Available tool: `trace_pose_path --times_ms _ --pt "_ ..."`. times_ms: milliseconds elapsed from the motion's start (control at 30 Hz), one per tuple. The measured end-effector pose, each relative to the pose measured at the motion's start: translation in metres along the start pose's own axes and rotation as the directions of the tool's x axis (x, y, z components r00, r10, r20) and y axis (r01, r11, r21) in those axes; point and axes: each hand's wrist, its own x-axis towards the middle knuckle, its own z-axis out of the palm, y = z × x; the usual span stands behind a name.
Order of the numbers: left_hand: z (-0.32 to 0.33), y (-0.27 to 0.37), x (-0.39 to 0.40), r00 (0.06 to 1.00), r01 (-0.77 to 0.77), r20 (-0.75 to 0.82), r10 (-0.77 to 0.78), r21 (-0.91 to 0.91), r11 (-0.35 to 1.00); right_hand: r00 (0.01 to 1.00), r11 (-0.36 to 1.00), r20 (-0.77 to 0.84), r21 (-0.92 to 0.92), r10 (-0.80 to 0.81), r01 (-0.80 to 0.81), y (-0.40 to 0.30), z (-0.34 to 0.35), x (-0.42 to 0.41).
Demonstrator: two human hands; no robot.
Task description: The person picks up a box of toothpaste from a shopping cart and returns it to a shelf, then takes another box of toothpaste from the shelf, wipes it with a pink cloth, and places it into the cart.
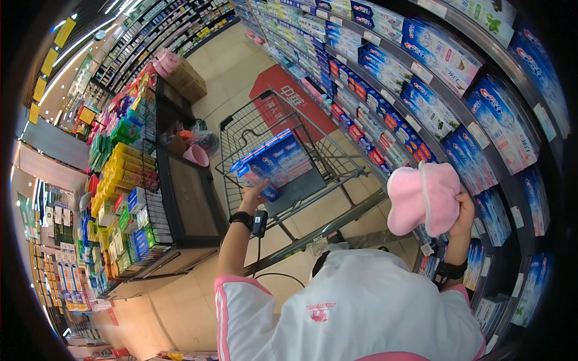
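My left hand (255, 195) reaches into a wire shopping cart (232, 180) and grips a blue toothpaste box (269, 191). Beside that box, a row of blue Crest toothpaste boxes (282, 160) stands on a grey panel (298, 195) in the cart. On the other side, my right hand (464, 210) holds up a folded pink cloth (424, 198) with a pale stitched edge, close to the toothpaste shelves. The fingers behind the cloth are partly hidden.
Shelves of boxed toothpaste (438, 54) rise along the right. At left stands a black display rack (192, 198) with stacked packaged goods. A pink bucket (197, 155) and cardboard boxes (186, 81) sit beyond the cart. A red floor sign (293, 104) lies under the cart's far end.
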Motion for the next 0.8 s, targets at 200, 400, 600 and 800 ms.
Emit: trace_pose_path --times_ms 200,400,600,800 --pt "0.018 -0.01 0.029 0.951 -0.024 -0.309 0.003 -0.065 0.998 1.0 1.0 0.007 -0.007 0.001 -0.001 -0.004 -0.005 -0.01" --pt "0.0 -0.023 0.05 0.965 -0.06 -0.256 0.049 -0.033 0.998 0.999 0.999 -0.03 -0.025 -0.035 0.034 -0.012 -0.015 -0.027" --pt "-0.015 -0.03 0.059 0.966 -0.105 -0.243 0.088 -0.059 0.993 0.992 0.998 -0.116 -0.022 -0.054 0.052 -0.013 -0.026 -0.039" --pt "-0.019 -0.023 0.041 0.983 -0.109 -0.152 0.101 -0.046 0.993 0.998 0.999 -0.066 -0.027 -0.018 0.017 -0.011 -0.027 -0.041"
